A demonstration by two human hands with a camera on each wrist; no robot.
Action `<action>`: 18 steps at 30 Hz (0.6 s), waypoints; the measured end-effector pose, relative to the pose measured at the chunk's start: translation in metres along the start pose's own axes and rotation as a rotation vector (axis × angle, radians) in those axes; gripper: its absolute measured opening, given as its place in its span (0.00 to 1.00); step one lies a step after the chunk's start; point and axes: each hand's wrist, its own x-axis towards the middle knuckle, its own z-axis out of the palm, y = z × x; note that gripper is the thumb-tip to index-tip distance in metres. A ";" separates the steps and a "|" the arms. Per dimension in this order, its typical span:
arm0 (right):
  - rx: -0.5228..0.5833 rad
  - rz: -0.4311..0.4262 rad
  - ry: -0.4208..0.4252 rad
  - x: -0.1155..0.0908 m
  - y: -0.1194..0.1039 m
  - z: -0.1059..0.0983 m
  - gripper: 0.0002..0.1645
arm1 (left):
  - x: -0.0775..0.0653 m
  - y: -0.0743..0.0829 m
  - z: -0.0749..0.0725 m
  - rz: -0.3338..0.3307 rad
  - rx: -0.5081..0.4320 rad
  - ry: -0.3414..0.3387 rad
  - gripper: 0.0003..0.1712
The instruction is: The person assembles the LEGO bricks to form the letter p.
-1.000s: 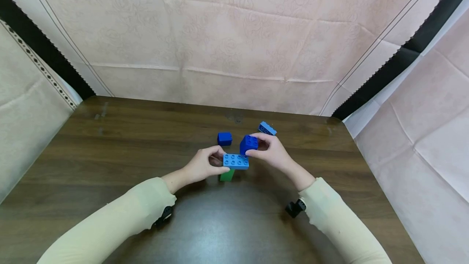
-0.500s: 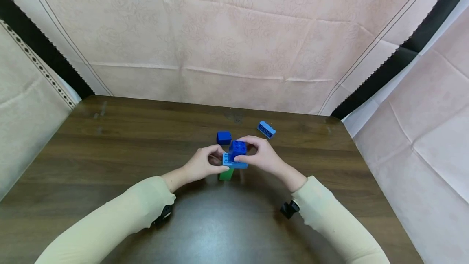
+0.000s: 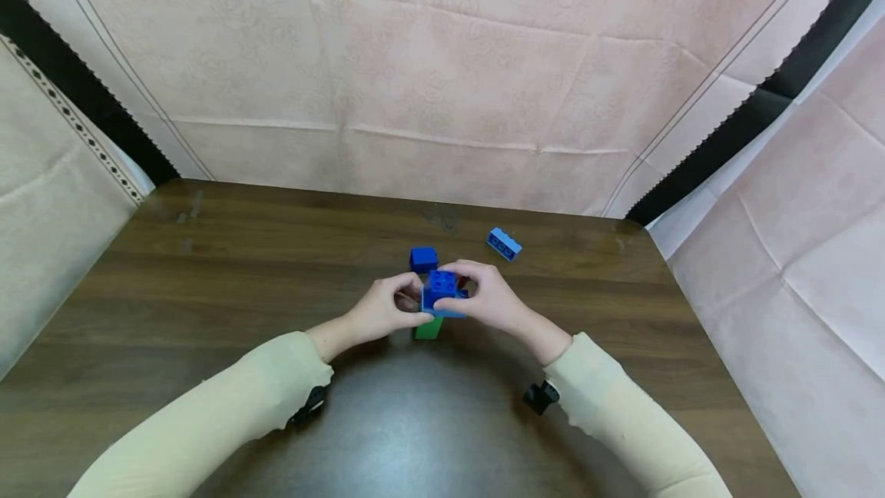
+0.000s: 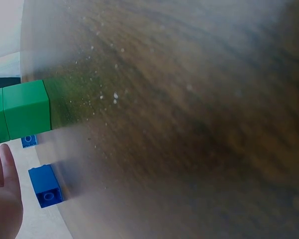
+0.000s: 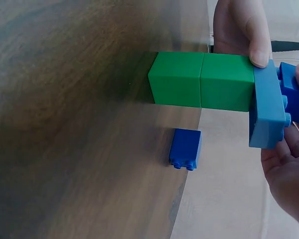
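Observation:
Two green bricks (image 5: 201,79) are stacked upright on the table, topped by a light blue eight-stud brick (image 5: 266,112) that lies flat and juts to the right. My left hand (image 3: 383,310) pinches the left end of the light blue brick; its thumb rests by the seam with the green below. Between the thumb and fingers of my right hand (image 3: 494,302) is a dark blue brick (image 3: 441,284), held on the left part of the light blue brick's studs. Some studs still show in the right wrist view, and I cannot tell whether it is pressed fully down.
Just behind the stack a loose dark blue brick (image 3: 424,260) sits on the wooden table (image 3: 276,244). Another light blue brick (image 3: 504,244) lies on its side farther back right. Pale cloth (image 3: 415,83) hangs around the table's back and sides.
My right hand has moved left with the dark blue brick, from beside the light blue brick's right end onto its left part. My left hand has stayed in place.

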 end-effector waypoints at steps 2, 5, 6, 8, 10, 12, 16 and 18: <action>-0.003 0.006 0.001 0.000 0.000 0.000 0.23 | 0.000 0.000 0.000 0.007 -0.004 -0.003 0.16; -0.010 0.001 0.003 -0.001 0.000 0.000 0.23 | 0.000 0.000 0.000 0.013 -0.007 -0.006 0.16; -0.014 -0.005 0.002 0.000 0.000 0.000 0.23 | 0.000 0.000 0.000 0.012 -0.006 -0.006 0.16; -0.022 -0.020 0.001 0.000 -0.001 0.000 0.23 | 0.000 0.000 0.000 0.010 -0.004 -0.006 0.16; -0.043 -0.040 -0.002 0.000 -0.001 0.000 0.23 | 0.000 0.000 0.000 0.007 -0.004 -0.007 0.16; -0.071 -0.059 -0.008 0.000 -0.002 0.000 0.23 | 0.000 0.000 0.000 0.002 -0.005 -0.005 0.16; -0.137 -0.084 -0.033 0.001 -0.006 -0.001 0.24 | 0.000 0.000 0.000 -0.002 -0.008 -0.002 0.15; -0.171 -0.093 -0.051 0.002 -0.009 -0.003 0.25 | 0.000 0.002 0.000 0.000 -0.010 -0.005 0.15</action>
